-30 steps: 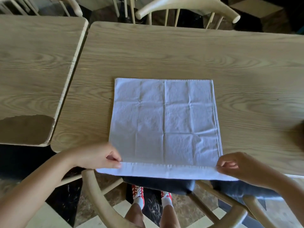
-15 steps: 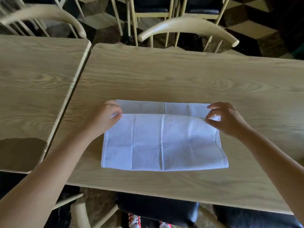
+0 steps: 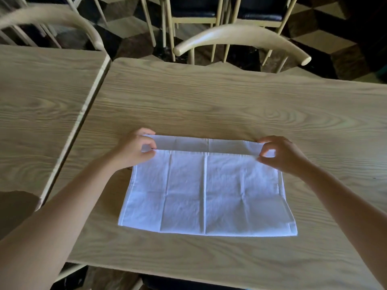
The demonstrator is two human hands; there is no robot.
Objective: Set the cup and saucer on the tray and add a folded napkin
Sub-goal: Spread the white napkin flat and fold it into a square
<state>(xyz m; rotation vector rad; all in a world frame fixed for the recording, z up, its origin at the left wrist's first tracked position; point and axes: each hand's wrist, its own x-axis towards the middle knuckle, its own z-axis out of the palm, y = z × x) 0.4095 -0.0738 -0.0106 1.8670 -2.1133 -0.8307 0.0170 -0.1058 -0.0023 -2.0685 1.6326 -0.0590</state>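
Both hands worked the fold: left hand (image 3: 134,148) and right hand (image 3: 281,154) pinched the far corners of the white napkin (image 3: 206,189), which lay doubled on the wooden table (image 3: 209,101).

My creased white cloth napkin (image 3: 206,191) on matt, grained pale wood table (image 3: 230,105); smooth wooden chair (image 3: 240,37).

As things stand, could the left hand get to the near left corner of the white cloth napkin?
Probably yes: the left hand pinches the white cloth napkin at its far left corner, and only bare wooden table lies beside that edge; it must release first.
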